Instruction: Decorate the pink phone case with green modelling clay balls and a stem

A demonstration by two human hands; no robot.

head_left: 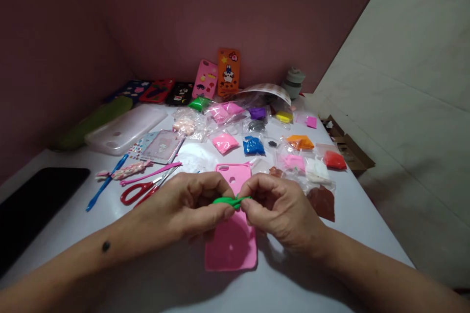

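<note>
Green clay point(223, 201) sat clamped in left grip point(191, 201) and right grip point(282, 209); I judged overpulling could tear it between them.

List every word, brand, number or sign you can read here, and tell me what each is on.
No readable text anywhere.
Curved sheet at the back: printing too small and blurred to read.
Cartoon card at left: any lettering too blurred to read.
Orange phone case: star shapes and a figure, no legible words.
Plain pink phone case, green clay-like piece: no lettering visible.

Pink wall point(238, 10) bhnd wht tbl point(362, 222)
</note>
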